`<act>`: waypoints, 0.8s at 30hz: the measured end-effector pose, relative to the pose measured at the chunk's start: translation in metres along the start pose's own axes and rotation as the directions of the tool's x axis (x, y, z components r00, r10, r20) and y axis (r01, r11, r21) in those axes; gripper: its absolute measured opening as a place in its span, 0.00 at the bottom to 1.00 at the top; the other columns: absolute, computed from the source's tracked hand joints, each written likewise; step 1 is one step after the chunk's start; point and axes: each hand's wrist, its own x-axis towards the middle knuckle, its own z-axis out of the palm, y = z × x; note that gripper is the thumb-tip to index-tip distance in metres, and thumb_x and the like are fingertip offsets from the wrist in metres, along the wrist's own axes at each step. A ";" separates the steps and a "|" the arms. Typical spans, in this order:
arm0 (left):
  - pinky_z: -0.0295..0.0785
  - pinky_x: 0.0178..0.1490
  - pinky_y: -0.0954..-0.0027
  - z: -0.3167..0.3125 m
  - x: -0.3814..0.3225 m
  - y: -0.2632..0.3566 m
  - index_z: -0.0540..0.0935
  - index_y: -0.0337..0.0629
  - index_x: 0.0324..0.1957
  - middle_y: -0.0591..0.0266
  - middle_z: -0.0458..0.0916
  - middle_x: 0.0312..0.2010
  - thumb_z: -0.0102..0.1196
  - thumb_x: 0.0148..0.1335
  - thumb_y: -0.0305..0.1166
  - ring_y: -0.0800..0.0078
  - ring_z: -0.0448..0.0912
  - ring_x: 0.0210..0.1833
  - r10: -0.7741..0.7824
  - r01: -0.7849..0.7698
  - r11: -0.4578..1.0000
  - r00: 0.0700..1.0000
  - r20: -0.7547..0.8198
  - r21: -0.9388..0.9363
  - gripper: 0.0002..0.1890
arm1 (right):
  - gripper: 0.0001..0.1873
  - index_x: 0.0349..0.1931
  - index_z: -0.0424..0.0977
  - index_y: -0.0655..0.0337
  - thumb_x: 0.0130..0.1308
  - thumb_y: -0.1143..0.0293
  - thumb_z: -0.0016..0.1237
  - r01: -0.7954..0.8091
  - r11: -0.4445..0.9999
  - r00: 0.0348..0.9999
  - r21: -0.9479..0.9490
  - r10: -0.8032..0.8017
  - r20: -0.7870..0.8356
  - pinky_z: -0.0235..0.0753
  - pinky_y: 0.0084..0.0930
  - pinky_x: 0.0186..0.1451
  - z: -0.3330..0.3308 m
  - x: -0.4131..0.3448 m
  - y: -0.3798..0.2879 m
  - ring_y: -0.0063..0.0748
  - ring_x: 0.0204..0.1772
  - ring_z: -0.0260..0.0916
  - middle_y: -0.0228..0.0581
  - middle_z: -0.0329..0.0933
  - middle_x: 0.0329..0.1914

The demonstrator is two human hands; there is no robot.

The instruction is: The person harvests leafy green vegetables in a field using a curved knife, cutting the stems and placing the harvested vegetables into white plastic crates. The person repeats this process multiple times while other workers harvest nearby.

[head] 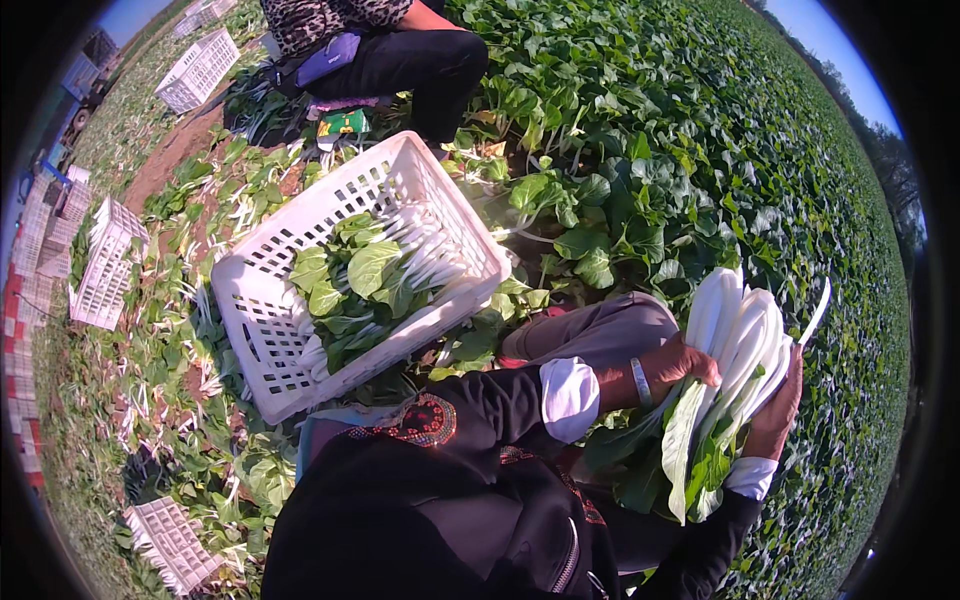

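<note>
At the right, both hands are around a bunch of bok choy (739, 322), its white stalks pointing up and its green leaves hanging down. My left hand (679, 367), with a bracelet at the wrist, grips the bunch's left side. Against its right side is my right hand (780, 401), partly hidden by the stalks. From the top of that hand juts a thin, pale, curved blade (816, 311), which looks like a knife's. Left of my knee stands a white plastic crate (259, 307). More bok choy (431, 247) lies inside it, stalks toward the ends and leaves in the middle.
Another person (405, 64) squats beyond the crate, near a green packet (343, 122). Standing leafy crop (675, 172) spreads across the right. Cut leaves (180, 360) litter the ground at left, among other crates (112, 262), (199, 71). A vehicle (82, 82) stands far left.
</note>
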 end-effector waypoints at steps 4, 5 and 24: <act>0.72 0.37 0.70 -0.004 -0.017 0.034 0.80 0.34 0.32 0.61 0.79 0.25 0.61 0.42 0.24 0.72 0.77 0.28 0.017 -0.014 0.985 1.000 0.013 -0.172 0.12 | 0.19 0.54 0.67 0.62 0.70 0.60 0.37 0.086 0.988 0.996 -0.128 -0.085 0.014 0.73 0.30 0.52 0.008 0.008 0.010 0.33 0.48 0.73 0.41 0.74 0.49; 0.72 0.37 0.72 -0.004 -0.012 0.049 0.80 0.35 0.31 0.60 0.79 0.24 0.59 0.45 0.27 0.72 0.77 0.28 0.136 -0.121 0.972 0.989 0.064 -0.200 0.09 | 0.18 0.52 0.68 0.62 0.70 0.60 0.37 0.053 0.994 0.997 -0.097 -0.047 0.060 0.75 0.28 0.47 0.009 0.011 0.012 0.31 0.44 0.74 0.40 0.75 0.47; 0.73 0.46 0.71 -0.179 -0.291 0.239 0.75 0.36 0.49 0.63 0.78 0.38 0.59 0.37 0.19 0.73 0.77 0.41 0.784 -0.137 0.515 0.475 -0.401 0.846 0.29 | 0.10 0.37 0.71 0.53 0.67 0.58 0.44 -0.131 0.970 0.976 -0.204 0.090 -0.200 0.63 0.13 0.16 -0.039 0.038 0.029 0.15 0.21 0.63 0.27 0.70 0.26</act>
